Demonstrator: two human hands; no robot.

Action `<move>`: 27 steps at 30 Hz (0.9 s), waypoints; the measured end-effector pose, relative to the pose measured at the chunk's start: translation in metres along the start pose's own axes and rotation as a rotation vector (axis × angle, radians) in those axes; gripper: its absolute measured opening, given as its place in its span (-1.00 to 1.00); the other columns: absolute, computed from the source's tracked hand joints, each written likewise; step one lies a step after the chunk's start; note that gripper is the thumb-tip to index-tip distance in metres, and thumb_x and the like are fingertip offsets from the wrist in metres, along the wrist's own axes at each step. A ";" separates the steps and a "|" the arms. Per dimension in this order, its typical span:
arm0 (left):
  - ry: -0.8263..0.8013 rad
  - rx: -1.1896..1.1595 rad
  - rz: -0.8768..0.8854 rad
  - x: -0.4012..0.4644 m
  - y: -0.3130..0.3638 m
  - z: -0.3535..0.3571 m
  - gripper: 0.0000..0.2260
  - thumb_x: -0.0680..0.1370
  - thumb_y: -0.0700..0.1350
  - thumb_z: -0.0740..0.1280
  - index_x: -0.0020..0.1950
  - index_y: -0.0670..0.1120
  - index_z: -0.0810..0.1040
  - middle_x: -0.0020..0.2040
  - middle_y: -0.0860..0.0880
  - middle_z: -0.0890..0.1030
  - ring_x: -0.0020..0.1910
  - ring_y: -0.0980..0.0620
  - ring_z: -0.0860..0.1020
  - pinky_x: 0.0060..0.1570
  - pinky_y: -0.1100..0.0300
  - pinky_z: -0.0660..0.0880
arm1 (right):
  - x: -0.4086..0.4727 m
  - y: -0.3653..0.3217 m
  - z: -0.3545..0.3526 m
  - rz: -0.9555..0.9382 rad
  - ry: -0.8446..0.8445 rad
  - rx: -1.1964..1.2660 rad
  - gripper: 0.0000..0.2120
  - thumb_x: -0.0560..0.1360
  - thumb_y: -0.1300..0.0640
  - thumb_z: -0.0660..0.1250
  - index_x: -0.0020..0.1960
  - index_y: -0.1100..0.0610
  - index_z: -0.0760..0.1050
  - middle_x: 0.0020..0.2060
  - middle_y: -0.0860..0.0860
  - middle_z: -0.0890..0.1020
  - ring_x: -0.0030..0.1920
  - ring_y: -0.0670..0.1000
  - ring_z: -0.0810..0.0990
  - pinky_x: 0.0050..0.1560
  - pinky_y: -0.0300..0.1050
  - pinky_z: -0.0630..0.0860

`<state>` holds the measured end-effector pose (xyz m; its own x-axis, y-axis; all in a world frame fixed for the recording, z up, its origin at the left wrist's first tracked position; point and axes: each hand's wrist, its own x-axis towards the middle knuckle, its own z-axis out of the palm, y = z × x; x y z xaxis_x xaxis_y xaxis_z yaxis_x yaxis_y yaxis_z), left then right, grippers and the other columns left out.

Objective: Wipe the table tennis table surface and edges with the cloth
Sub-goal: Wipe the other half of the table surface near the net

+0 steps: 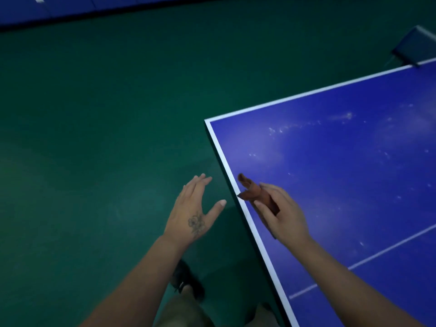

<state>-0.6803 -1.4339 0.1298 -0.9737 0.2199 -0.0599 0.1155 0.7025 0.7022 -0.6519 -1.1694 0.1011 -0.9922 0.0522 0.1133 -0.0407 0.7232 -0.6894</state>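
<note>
The blue table tennis table [330, 166] fills the right half of the view, its near-left corner at the middle. White dusty smears speckle the surface. A small brown cloth [253, 193] is folded and sticks out over the white end line near the corner. My right hand [280, 213] holds it between thumb and fingers, just above the table's edge. My left hand [195, 211] hovers over the floor to the left of the edge, fingers straight and thumb spread, holding nothing.
Green floor [94, 138] surrounds the table on the left and far side. A blue barrier [70, 10] runs along the top of the view. The net post [410, 47] sits at the upper right. My shoe [188, 282] is below the left forearm.
</note>
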 end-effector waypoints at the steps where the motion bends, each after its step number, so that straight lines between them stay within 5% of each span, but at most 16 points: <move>1: -0.014 -0.001 0.013 0.015 -0.011 -0.014 -0.34 0.65 0.25 0.35 0.67 -0.02 0.32 0.69 0.01 0.28 0.71 0.07 0.12 0.69 -0.03 0.12 | 0.014 -0.013 0.011 0.003 -0.005 0.007 -0.72 0.62 -0.16 0.30 0.31 -0.20 0.53 0.23 -0.34 0.57 0.15 -0.30 0.57 -0.02 -0.18 0.57; 5: -0.062 0.005 0.036 0.068 -0.053 -0.068 -0.32 0.65 0.27 0.33 0.68 0.00 0.29 0.70 0.02 0.26 0.71 0.07 0.10 0.70 -0.02 0.07 | 0.070 -0.058 0.050 0.035 0.006 0.022 -0.81 0.59 -0.20 0.29 0.19 -0.40 0.47 0.04 -0.38 0.60 -0.01 -0.31 0.60 -0.14 -0.38 0.45; 10: -0.130 0.050 0.057 0.149 -0.089 -0.115 -0.30 0.64 0.31 0.31 0.69 0.00 0.27 0.70 0.00 0.25 0.72 0.04 0.10 0.70 -0.03 0.08 | 0.147 -0.085 0.079 0.122 0.067 0.035 -0.73 0.60 -0.21 0.32 0.25 -0.18 0.55 0.01 -0.30 0.61 0.00 -0.24 0.59 -0.10 -0.28 0.49; 20: -0.279 0.291 0.149 0.377 -0.127 -0.162 -0.23 0.63 0.43 0.20 0.73 0.07 0.13 0.74 0.04 0.13 0.74 0.06 0.01 0.72 0.02 -0.12 | 0.367 -0.064 0.124 0.238 0.106 0.113 -0.80 0.59 -0.15 0.35 0.18 -0.14 0.55 -0.09 -0.23 0.64 -0.10 -0.19 0.60 -0.15 -0.13 0.50; 27: -0.185 0.066 0.097 0.535 -0.115 -0.214 -0.19 0.62 0.34 0.32 0.75 0.10 0.07 0.72 0.10 0.18 0.70 0.12 0.11 0.68 0.03 0.14 | 0.533 -0.067 0.122 0.210 0.125 0.125 -0.81 0.59 -0.11 0.40 0.15 -0.08 0.58 -0.09 -0.18 0.63 -0.10 -0.07 0.61 -0.09 -0.01 0.57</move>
<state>-1.2561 -1.5418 0.1688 -0.9053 0.4048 -0.1284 0.2251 0.7137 0.6633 -1.1927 -1.2741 0.1205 -0.9585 0.2821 0.0410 0.1420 0.5974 -0.7892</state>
